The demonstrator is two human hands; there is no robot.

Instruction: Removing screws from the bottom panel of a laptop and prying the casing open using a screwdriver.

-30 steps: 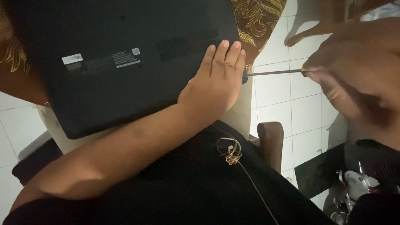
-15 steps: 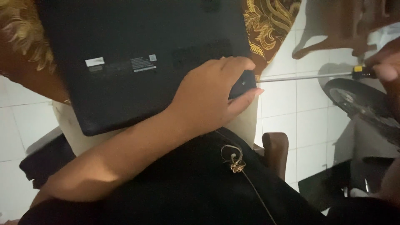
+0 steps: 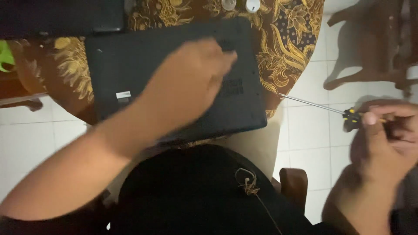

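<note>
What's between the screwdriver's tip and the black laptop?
In the head view, only a short stretch of the gold-patterned cloth separates the screwdriver tip from the laptop; nothing else lies there.

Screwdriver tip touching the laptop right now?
No: the screwdriver in the right hand is off to the side of the laptop, tip clear of its edge; the left hand lies on it.

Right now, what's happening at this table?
A person has a black laptop lying bottom-up on a brown and gold patterned cloth. The left hand rests flat on its underside. The right hand holds a screwdriver off the table edge, above the white tiled floor, its tip pointing toward the laptop.
</note>
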